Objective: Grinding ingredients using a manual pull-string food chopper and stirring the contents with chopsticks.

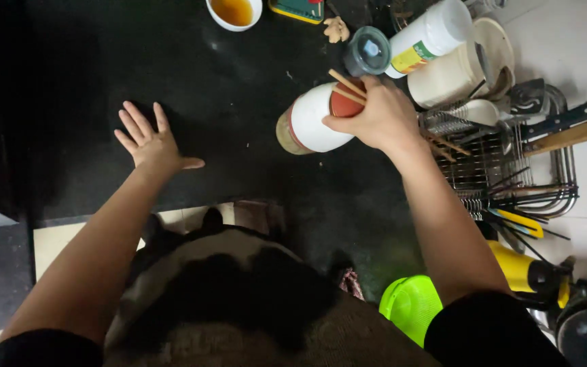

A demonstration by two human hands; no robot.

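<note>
Jar (310, 122), white w/ a red lid, sits tilted on the black counter (239, 81) near its middle-right, lid end under the right hand (375, 117). One jar of this kind; brownish contents show at its far-from-lid end, can't tell what. Right hand clasps the lid end from above, fingers wrapped round it, and also pins 2 wooden chopsticks (346, 87) against the lid.

Near → far:
- Nearest the body: 1 bright green plastic lid-like thing (409, 306) low right, beside the right forearm; 1 yellow-and-black bottle (521, 268) just right of it.
- Left hand (151, 143): 1, open, fingers spread, palm flat on the counter, gripping nothing, well apart from the jar.
- Wire dish rack (497, 163) on the right, just beside the right hand. In it: several utensils, handles overlapping, too tangled to count; 1 yellow-handled tool (519, 221) at its near edge; 1 wood-handled (572, 134) and 1 dark-handled knife (565, 119) stick out right; 1 white spoon or ladle (473, 112) lies on top.
- Past the jar: 1 small container w/ grey-blue lid (368, 51); 2 white cylinders next to it, 1 w/ a coloured label (429, 37), 1 plain (446, 78); contents not visible.
- Far edge: 1 white bowl (217, 15) holding amber liquid; 1 green-yellow flat item (298, 9), partly cut off; 1 small piece of ginger-like root (337, 29).
</note>
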